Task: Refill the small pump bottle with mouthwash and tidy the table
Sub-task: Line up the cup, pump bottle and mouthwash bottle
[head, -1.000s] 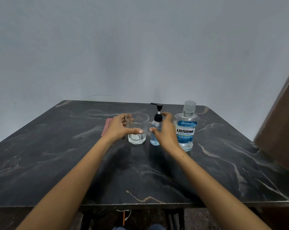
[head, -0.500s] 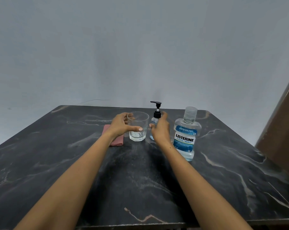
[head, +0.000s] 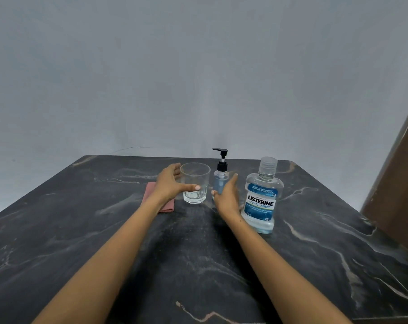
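Observation:
The small pump bottle [head: 220, 182], clear with blue liquid and a black pump, stands upright at the far middle of the dark marble table [head: 198, 265]. My right hand [head: 226, 197] cups around its lower part; the thumb is at its left base and the fingers are spread to its right with a small gap. To the right stands a capped Listerine mouthwash bottle [head: 262, 199]. My left hand [head: 169, 185] wraps an empty clear glass [head: 195, 183], with the thumb across the front and the fingers behind.
A folded pink cloth [head: 169, 205] lies flat under my left wrist, left of the glass. A brown wooden panel [head: 399, 183] rises past the table's right edge. A grey wall stands behind the table.
Both hands slid the glass and the pump bottle away from me toward the far edge. My right hand has loosened, so the pump bottle's body now shows between thumb and fingers.

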Tool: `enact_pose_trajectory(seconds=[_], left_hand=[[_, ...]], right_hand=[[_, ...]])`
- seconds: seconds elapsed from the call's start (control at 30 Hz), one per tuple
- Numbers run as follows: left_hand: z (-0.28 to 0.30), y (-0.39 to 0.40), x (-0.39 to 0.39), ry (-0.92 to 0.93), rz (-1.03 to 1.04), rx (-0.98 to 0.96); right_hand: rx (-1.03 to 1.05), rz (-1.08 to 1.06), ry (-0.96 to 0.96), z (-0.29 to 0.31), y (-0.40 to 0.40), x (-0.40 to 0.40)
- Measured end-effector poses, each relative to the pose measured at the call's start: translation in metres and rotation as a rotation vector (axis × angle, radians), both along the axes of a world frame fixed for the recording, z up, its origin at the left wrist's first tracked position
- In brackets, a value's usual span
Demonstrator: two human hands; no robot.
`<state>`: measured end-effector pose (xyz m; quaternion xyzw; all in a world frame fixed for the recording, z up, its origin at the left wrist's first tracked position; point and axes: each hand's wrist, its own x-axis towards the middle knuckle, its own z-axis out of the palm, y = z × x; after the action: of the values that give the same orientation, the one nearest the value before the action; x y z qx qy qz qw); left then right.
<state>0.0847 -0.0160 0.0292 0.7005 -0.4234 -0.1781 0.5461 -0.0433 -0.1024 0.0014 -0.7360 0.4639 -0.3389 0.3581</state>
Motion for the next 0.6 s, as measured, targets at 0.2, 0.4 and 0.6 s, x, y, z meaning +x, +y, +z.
enact_pose_trajectory(seconds=[0.2, 0.4, 0.6], left_hand=[[-0.013, 0.031, -0.042, -0.011, 0.248, -0.219], [-0.026, 0.053, -0.073, 0.059, 0.172, -0.312], [-0.035, 0.056, -0.083, 0.064, 0.137, -0.299]], right_hand=[[0.009, 0.114, 0.121, 0.007, 0.038, -0.027], [-0.230, 0.199, 0.073, 0.004, 0.097, -0.113], [-0.466, -0.129, -0.046, -0.007, 0.095, -0.136]])
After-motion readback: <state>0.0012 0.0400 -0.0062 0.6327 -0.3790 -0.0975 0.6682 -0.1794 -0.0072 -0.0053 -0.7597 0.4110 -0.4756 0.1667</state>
